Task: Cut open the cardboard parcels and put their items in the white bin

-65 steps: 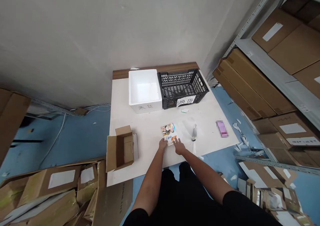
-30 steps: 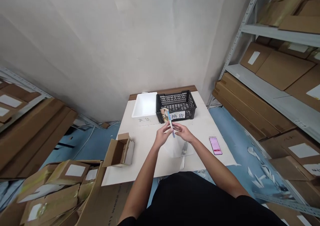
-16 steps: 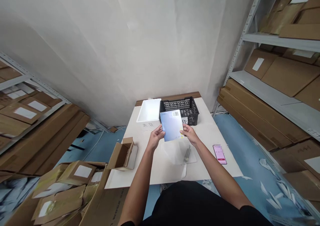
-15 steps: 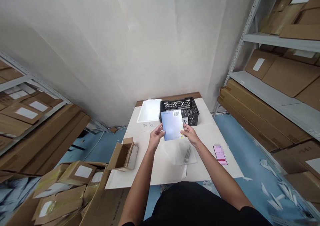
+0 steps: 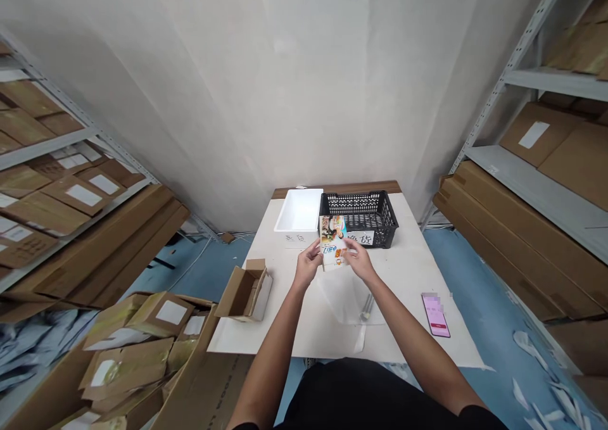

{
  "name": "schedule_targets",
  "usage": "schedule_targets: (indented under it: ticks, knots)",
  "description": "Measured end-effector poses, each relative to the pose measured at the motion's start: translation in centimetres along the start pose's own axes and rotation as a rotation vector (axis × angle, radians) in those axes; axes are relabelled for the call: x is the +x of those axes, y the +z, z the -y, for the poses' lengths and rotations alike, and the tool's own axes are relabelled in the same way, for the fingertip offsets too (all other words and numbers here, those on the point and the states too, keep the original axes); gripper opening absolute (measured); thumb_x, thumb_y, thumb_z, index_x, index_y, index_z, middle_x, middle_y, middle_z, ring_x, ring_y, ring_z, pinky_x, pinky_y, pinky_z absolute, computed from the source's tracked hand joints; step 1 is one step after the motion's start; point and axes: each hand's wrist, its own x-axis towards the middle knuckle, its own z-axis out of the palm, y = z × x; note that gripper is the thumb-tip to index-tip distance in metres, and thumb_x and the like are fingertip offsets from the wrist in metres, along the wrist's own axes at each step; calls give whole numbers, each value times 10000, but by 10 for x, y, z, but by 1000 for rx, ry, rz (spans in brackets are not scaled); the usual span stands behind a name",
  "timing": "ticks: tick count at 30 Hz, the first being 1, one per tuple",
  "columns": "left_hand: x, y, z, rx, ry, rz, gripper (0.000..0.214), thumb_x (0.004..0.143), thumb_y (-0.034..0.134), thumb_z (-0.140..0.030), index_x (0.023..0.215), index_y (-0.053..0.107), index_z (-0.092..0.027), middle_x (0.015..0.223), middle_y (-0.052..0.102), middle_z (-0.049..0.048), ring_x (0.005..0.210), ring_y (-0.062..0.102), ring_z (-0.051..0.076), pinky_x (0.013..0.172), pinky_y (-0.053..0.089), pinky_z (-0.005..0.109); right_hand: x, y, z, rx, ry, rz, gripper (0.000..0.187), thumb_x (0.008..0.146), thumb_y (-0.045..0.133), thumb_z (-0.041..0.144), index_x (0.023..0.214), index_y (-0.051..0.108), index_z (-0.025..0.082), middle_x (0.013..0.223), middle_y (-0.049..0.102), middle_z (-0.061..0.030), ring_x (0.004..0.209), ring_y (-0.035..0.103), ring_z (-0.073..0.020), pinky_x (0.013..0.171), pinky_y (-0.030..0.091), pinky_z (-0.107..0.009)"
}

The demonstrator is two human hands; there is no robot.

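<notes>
Holding the booklet (image 5: 333, 242) up off the table (image 5: 408, 278), you have its colourful cover facing you, and it stands close to upright. Your left hand (image 5: 308, 266) pinches the lower left edge at about 8 o'clock of the cover, with its fingers closed on it. Your right hand (image 5: 360, 262) has the lower right edge at 4 o'clock, its fingers likewise pressed onto the booklet. So that's both hands clamped on, and the booklet hangs in the air over the middle of the table.

At 6 o'clock, below your hands, a clear plastic sleeve (image 5: 349, 297) lies flat on the tabletop. A slim metal tool (image 5: 366, 307) rests at its right edge. Up at 1 o'clock sits the black crate (image 5: 363, 209) by the wall, with a white paper label on its front partly behind the booklet. Touching it, at 11 o'clock, is the white foam box (image 5: 300, 209).

Out at 4 o'clock, well apart, a phone (image 5: 436, 314) lies near the table's right edge. At 8 o'clock a small open cardboard box (image 5: 244, 290) sits on its side at the left edge. Flat cartons (image 5: 137, 347) are piled on the floor beyond it, and more fill the shelves (image 5: 536, 189) on the right.
</notes>
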Motion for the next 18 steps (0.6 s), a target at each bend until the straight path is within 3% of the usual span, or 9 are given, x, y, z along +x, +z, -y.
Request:
schedule_targets:
  ticks: [2,3,9,14,18]
  knots:
    - [6,-22,5,-47,-44,-15,949,734,854,-547,1531,528,-147,1320,719,199,1181,694,346,989,575,508,13,7,-16,-26,82,-196,620,725,793,498,1286,702,251,1296,694,-110,1139,655,-297,940,567,-452]
    - [9,-33,7,-63,-62,-17,962,716,868,-540,1529,531,-153,1326,714,201,1181,692,344,978,581,501,19,10,-22,-3,118,-214,639,695,809,507,1263,704,233,1242,709,-115,1069,676,-288,894,579,-435]
    - [44,-109,18,4,-144,-44,757,720,864,-420,1417,658,-209,1328,692,124,1096,690,244,942,596,418,45,53,-27,200,199,-49,506,661,848,470,1077,721,210,975,750,-83,821,718,-247,703,572,-360]
    - [87,-176,30,47,-162,-29,663,752,806,-322,1397,676,-238,1178,711,66,949,670,169,876,613,377,81,101,-27,171,192,-18,468,702,799,381,1144,744,238,1015,755,-66,860,714,-229,768,582,-370]
    - [132,-218,40,39,-120,-51,646,767,771,-285,1401,671,-217,1119,721,47,952,672,163,905,601,358,124,136,-41,146,191,-25,509,692,749,312,1195,749,232,1064,757,-69,884,709,-224,793,586,-371]
